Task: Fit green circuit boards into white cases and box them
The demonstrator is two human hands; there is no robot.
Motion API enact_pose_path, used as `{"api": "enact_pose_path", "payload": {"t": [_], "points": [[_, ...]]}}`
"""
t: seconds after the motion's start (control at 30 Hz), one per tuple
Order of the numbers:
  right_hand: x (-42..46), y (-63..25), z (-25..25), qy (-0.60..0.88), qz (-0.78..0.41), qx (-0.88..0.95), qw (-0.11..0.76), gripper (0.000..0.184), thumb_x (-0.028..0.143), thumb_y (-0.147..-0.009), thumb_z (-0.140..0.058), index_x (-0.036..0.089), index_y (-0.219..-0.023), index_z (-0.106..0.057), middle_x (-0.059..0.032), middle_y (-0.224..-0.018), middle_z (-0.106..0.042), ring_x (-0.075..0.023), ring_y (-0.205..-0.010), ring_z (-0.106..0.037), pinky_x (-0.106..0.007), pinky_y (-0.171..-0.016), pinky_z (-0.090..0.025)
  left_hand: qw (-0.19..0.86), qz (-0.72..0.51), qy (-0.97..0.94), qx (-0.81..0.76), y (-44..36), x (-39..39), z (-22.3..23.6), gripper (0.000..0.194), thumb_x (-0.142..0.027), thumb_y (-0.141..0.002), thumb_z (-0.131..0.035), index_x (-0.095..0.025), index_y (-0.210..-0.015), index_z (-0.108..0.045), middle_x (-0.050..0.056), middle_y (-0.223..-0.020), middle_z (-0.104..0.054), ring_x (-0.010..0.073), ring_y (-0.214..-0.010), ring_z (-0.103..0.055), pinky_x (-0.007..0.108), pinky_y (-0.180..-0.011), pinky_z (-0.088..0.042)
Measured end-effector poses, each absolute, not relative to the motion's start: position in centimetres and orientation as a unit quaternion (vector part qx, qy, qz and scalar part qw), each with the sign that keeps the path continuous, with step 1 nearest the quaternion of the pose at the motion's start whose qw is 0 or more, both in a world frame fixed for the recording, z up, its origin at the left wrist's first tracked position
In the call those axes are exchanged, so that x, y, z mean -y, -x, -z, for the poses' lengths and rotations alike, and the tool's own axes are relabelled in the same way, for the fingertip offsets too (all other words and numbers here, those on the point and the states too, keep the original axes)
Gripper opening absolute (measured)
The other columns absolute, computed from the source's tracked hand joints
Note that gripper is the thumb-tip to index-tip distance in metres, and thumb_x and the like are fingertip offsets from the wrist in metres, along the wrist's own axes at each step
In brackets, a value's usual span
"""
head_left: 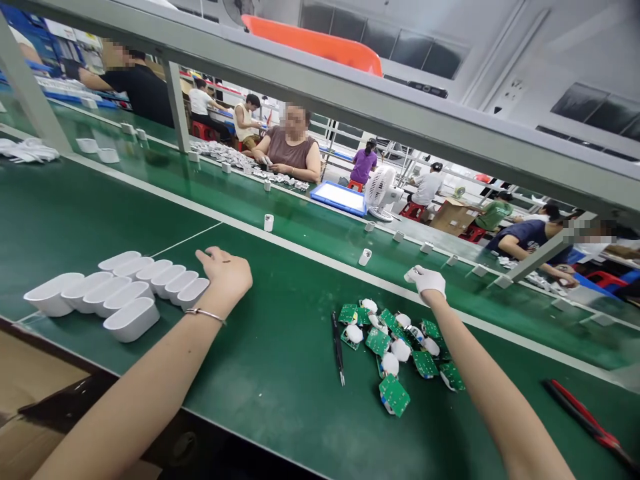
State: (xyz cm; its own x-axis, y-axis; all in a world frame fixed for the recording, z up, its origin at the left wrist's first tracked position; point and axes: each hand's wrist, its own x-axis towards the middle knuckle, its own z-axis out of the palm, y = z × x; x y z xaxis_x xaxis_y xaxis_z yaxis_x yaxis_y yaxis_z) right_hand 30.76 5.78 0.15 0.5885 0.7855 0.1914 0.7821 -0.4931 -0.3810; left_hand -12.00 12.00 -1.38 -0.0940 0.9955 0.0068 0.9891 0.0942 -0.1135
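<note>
My left hand (226, 275) is bare, with a bracelet at the wrist. It hovers beside a group of white oval cups (131, 323), its visible fingers loosely bent and apart, holding nothing that I can see. My right hand (429, 281) wears a white glove and reaches to the white strip along the conveyor. Its fingers are drawn together; whatever they may pinch is too small to make out. Below it lies a loose pile of green circuit boards (379, 341) with white round parts attached. Black tweezers (337, 347) rest left of the pile.
Red-and-black pliers (583, 413) lie at the right. Beyond the white strip, small white housings (269, 223) stand spaced along the green conveyor. A grey frame beam (320, 83) crosses overhead. Across the line a person (295, 150) works near a blue tray (339, 197) and a fan (381, 193).
</note>
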Motion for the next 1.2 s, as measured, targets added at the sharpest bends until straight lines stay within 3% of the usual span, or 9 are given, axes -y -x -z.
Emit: {"api": "enact_pose_path", "payload": {"t": [0.2,0.3,0.4,0.5,0.63,0.73,0.9,1.1,1.2], "points": [[-5.7,-29.8,0.8,0.873,0.001,0.476,0.106,0.04,0.04,-0.081,-0.053,0.018,-0.112,-0.067,-0.0131,-0.111,-0.062,-0.0286,-0.103,-0.058,-0.031,-0.08,-0.043,0.003,-0.01,0.676,0.736,12.2,-12.0,0.3,0.038,-0.009,-0.061,-0.061,-0.005,-0.098,-0.071,0.027,-0.114,-0.056,0.0406,-0.11,-0.046,0.04,-0.08,-0.044],[-5.5,-26.8,1.1,0.839,-0.044,0.539,0.052,0.044,0.056,-0.08,-0.054,0.02,-0.095,-0.072,-0.0104,-0.097,-0.067,-0.0263,-0.093,-0.061,-0.03,-0.077,-0.044,0.006,0.037,0.701,0.713,11.5,-11.5,0.6,0.032,-0.011,-0.066,-0.06,-0.005,-0.095,-0.071,0.026,-0.109,-0.055,0.0405,-0.108,-0.046,0.04,-0.078,-0.045],[-5.5,-23.8,1.7,0.804,-0.108,0.584,0.0,0.043,0.061,-0.07,-0.065,0.019,-0.064,-0.07,-0.0071,-0.067,-0.065,-0.0229,-0.068,-0.062,-0.029,-0.063,-0.044,-0.017,0.087,0.743,0.663,10.1,-11.3,1.5,0.044,-0.012,-0.071,-0.057,-0.011,-0.115,-0.063,0.02,-0.112,-0.054,0.0375,-0.109,-0.048,0.041,-0.083,-0.045],[-5.8,-22.0,2.3,0.796,-0.11,0.596,0.001,0.031,0.048,-0.072,-0.069,0.018,-0.067,-0.069,-0.0062,-0.067,-0.064,-0.0204,-0.066,-0.061,-0.028,-0.063,-0.044,-0.104,0.177,0.762,0.614,8.3,-11.4,2.9,0.069,-0.02,-0.074,-0.063,-0.013,-0.138,-0.039,0.018,-0.119,-0.052,0.0334,-0.109,-0.051,0.04,-0.089,-0.044],[-5.8,-22.2,2.7,0.791,-0.106,0.601,0.04,0.024,0.037,-0.084,-0.063,0.014,-0.093,-0.066,-0.0056,-0.087,-0.066,-0.0175,-0.078,-0.061,-0.033,-0.075,-0.047,-0.214,0.248,0.745,0.581,6.8,-12.0,4.6,0.057,-0.027,-0.069,-0.074,-0.005,-0.118,-0.055,0.017,-0.107,-0.061,0.0317,-0.101,-0.058,0.037,-0.084,-0.046],[-5.5,-23.2,3.0,0.78,-0.131,0.609,0.067,0.024,0.027,-0.076,-0.072,0.016,-0.096,-0.066,-0.0029,-0.089,-0.066,-0.017,-0.08,-0.061,-0.032,-0.077,-0.048,-0.239,0.264,0.748,0.561,6.6,-12.4,5.3,0.041,-0.029,-0.067,-0.077,-0.009,-0.1,-0.063,0.01,-0.093,-0.065,0.0268,-0.087,-0.062,0.033,-0.074,-0.048],[-4.9,-24.6,3.1,0.797,-0.147,0.562,0.164,0.02,0.026,-0.067,-0.071,0.019,-0.086,-0.073,-0.0035,-0.08,-0.069,-0.0223,-0.081,-0.063,-0.029,-0.071,-0.047,-0.251,0.326,0.771,0.486,6.0,-11.9,5.7,0.042,-0.031,-0.063,-0.081,-0.017,-0.099,-0.065,0.003,-0.093,-0.063,0.0218,-0.088,-0.061,0.03,-0.079,-0.048],[-1.9,-23.5,-0.9,0.727,-0.239,0.539,0.351,0.055,0.037,-0.071,-0.065,0.014,-0.121,-0.06,-0.0067,-0.103,-0.067,-0.0208,-0.085,-0.064,-0.028,-0.066,-0.053,-0.308,0.414,0.801,0.304,4.5,-10.0,5.5,0.052,-0.022,-0.066,-0.078,-0.02,-0.115,-0.061,0.002,-0.094,-0.053,0.0176,-0.089,-0.057,0.035,-0.089,-0.05],[0.2,-20.4,-2.7,0.605,-0.306,0.573,0.46,0.061,0.03,-0.06,-0.075,0.016,-0.118,-0.061,-0.0072,-0.103,-0.067,-0.0221,-0.09,-0.063,-0.031,-0.075,-0.055,-0.331,0.433,0.804,0.237,4.2,-9.2,5.4,0.057,-0.02,-0.071,-0.074,-0.025,-0.124,-0.056,0.002,-0.099,-0.048,0.0156,-0.093,-0.055,0.032,-0.087,-0.052]]}}
